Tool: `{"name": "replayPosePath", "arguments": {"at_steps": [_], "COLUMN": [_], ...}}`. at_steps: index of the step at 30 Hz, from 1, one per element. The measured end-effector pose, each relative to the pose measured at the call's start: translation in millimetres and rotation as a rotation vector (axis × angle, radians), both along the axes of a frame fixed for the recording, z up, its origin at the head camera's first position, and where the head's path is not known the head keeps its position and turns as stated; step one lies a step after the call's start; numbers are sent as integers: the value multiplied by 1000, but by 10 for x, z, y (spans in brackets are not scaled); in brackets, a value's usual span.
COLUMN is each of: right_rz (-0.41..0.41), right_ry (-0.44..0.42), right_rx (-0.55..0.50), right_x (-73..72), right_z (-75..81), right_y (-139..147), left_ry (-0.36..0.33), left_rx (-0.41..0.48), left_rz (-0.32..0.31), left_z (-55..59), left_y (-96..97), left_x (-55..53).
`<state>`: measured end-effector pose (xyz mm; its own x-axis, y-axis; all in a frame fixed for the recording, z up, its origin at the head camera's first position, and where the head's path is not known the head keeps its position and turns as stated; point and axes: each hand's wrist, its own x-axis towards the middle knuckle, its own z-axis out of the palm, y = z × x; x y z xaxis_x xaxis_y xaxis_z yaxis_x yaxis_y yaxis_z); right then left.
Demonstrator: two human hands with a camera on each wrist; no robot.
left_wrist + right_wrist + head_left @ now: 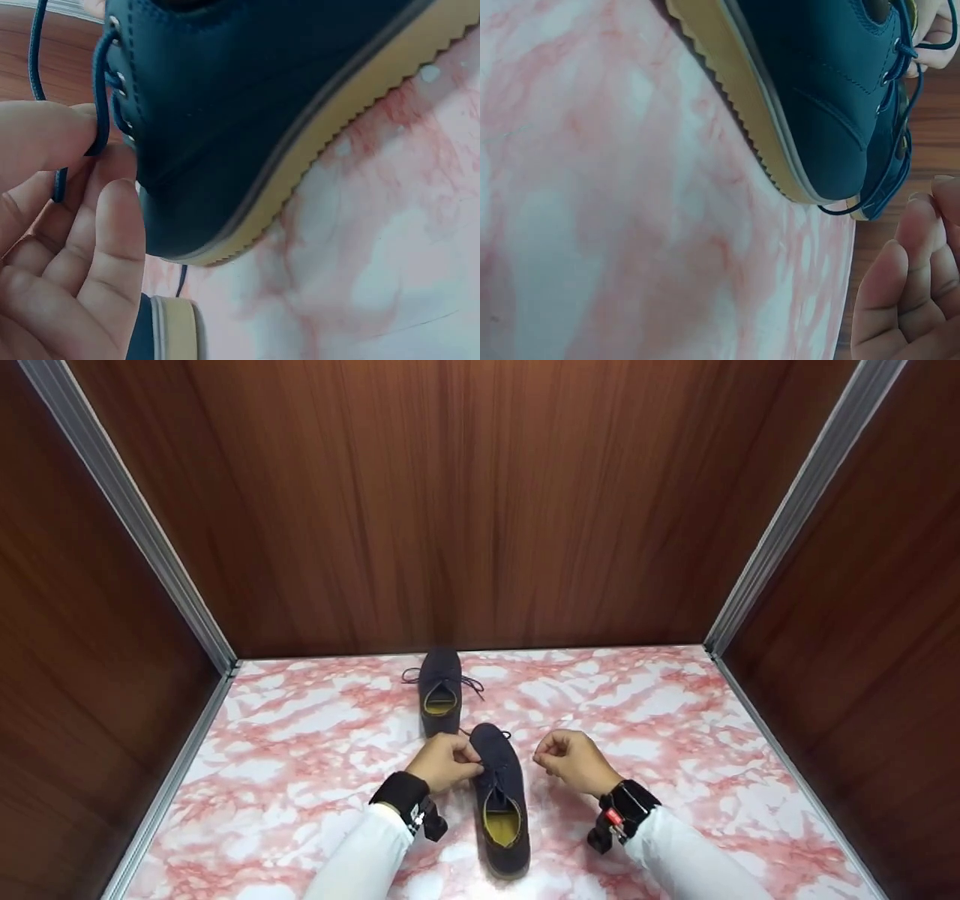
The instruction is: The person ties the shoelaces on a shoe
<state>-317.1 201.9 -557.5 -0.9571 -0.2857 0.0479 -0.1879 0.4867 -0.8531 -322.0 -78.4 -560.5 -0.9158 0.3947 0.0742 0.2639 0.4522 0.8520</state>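
A dark blue lace-up shoe [501,802] with a yellow lining lies toe-away on the floor between the hands. At its left side, my left hand [444,761] pinches a blue shoelace [100,82] between thumb and forefinger, as the left wrist view shows. Part of that lace hangs past the fingers. My right hand [574,761] is to the right of the shoe, apart from it. Its fingers are loosely curled, thumb near the forefinger, and no lace shows in them. In the right wrist view the shoe's tan ridged sole [742,105] faces this hand.
A matching shoe [441,690] lies farther back, near the back wall [450,510], with its laces spread to both sides. Pink-and-white marbled flooring [637,705] lies beneath. Brown wood-grain side walls with metal corner strips [802,495] close in left and right.
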Motion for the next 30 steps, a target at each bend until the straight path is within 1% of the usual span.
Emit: {"name": "replayPosePath", "arguments": {"at_steps": [5,11,16,20,26,30], "right_rz": [31,68,122,163,233,248], "right_ry": [-3,-28,-93,-145,-154,-160], "right_rx": [17,62,121,144,124,90], "right_x": [-66,-166,-211,-216,-221,-221], "right_z": [25,54,49,18,-30,-74], "right_y": [-123,-320,-437,-469,-493,-484], "left_ry": [-26,-38,-14,-8,-18,-23], "left_rx": [20,14,1,-3,7,20], "left_rz": [-1,5,-3,-7,-2,5], "left_z": [-34,-62,-75,-86,-104,-116], "left_y": [-6,-12,-11,-9,-11,-8], "left_x": [4,5,-4,-13,-20,-19]}}
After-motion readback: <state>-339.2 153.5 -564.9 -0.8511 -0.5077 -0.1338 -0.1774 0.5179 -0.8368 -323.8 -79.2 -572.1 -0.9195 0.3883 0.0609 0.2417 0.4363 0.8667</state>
